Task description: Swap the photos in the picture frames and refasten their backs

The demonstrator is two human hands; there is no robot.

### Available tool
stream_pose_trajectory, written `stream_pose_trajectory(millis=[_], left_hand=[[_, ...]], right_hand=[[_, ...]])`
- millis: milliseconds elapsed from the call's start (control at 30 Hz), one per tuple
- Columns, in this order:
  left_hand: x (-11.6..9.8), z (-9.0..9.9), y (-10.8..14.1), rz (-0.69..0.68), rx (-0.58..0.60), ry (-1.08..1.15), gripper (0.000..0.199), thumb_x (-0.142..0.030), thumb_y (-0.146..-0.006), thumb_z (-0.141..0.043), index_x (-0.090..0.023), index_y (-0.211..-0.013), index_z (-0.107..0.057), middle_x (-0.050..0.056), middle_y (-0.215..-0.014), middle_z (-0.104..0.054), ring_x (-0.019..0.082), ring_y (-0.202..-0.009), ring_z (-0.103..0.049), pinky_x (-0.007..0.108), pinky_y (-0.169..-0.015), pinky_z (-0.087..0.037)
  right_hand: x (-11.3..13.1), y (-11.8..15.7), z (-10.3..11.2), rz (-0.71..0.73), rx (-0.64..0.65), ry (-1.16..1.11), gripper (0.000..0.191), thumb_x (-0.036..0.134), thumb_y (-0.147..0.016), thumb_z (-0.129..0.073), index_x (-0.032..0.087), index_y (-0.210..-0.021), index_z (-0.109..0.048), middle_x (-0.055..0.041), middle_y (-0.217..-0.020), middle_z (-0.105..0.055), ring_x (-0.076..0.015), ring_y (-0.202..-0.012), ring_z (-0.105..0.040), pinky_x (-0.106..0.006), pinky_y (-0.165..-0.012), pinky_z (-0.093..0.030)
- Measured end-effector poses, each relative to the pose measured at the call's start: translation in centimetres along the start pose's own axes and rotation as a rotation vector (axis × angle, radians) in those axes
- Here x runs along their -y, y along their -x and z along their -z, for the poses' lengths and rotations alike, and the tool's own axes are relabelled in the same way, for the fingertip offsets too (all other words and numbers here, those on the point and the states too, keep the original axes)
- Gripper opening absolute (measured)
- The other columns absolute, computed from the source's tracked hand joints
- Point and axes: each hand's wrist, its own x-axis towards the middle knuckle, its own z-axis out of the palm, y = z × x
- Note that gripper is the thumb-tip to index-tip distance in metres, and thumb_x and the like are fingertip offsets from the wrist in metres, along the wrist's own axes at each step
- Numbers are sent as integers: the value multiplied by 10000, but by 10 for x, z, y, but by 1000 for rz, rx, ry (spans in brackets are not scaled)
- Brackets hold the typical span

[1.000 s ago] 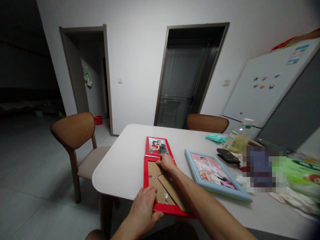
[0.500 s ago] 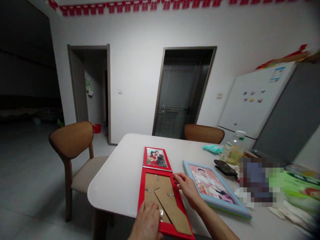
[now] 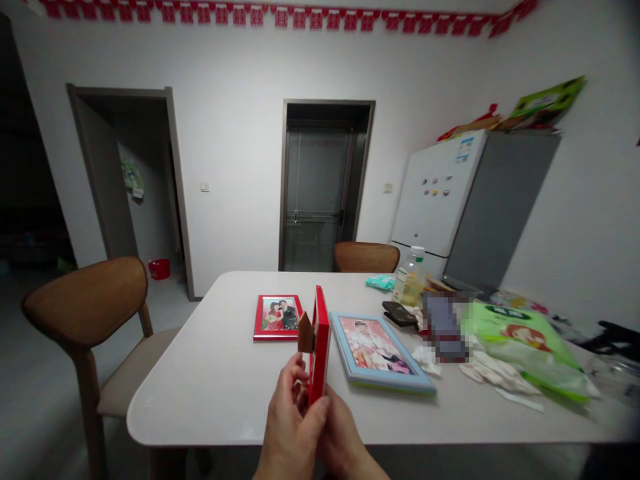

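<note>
A red picture frame is held upright, edge-on to me, above the near side of the white table. My left hand grips its lower part, with the thumb on the near edge and the fingers at the back side. My right hand is closed on the other side, partly hidden behind the frame and the left hand. A brown backing stand sticks out to the left of the frame. Beyond it, a smaller red picture frame lies face up. Right of my hands lies a light blue picture frame with a photo.
On the table, to the right, are a black wallet-like item, a bottle, a teal packet, a green tissue pack and crumpled white gloves. Wooden chairs stand left and behind.
The larger red frame, which lay back side up on the table, is now lifted and turned on edge. Both hands have come together at its lower part. My view has swung right.
</note>
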Motion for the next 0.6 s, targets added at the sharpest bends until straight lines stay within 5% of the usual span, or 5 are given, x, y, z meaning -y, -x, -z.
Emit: stream_pose_trajectory(millis=[133,333,467,600], left_hand=[[-5,-18,-24,-51,-59,131,602,-171,-701,-527,-202,-1215,-214,78,-1240,-413,181,-1071,-453,288,-877,-392],[27,-62,-52,140,213,42,480,-64,-717,-449,-166,-1177,-356,56,-1127,-541,155,-958,-540,256,-830,-425],[54,-91,-57,186,276,-44,523,-30,-658,-464,-171,-1158,-406,37,-1089,-574,172,-971,-535,271,-841,-416],[69,-95,-57,178,313,-111,555,-32,-623,-481,-186,-1152,-416,18,-1096,-571,164,-997,-517,259,-858,-398]], right_hand=[[57,-23,46,107,-171,109,381,298,-646,-529,258,-1024,-502,-2,-895,-648,-182,-757,-614,-294,-636,-493],[147,-70,127,15,-340,779,417,225,-667,-457,150,-1077,-484,-57,-753,-678,-192,-639,-632,-308,-587,-493],[170,-93,156,35,-431,1012,304,199,-624,-498,109,-896,-600,-84,-664,-675,-217,-605,-626,-311,-553,-475],[175,-96,168,131,-496,1229,172,190,-573,-547,166,-706,-654,-73,-624,-669,-245,-678,-617,-311,-604,-452]])
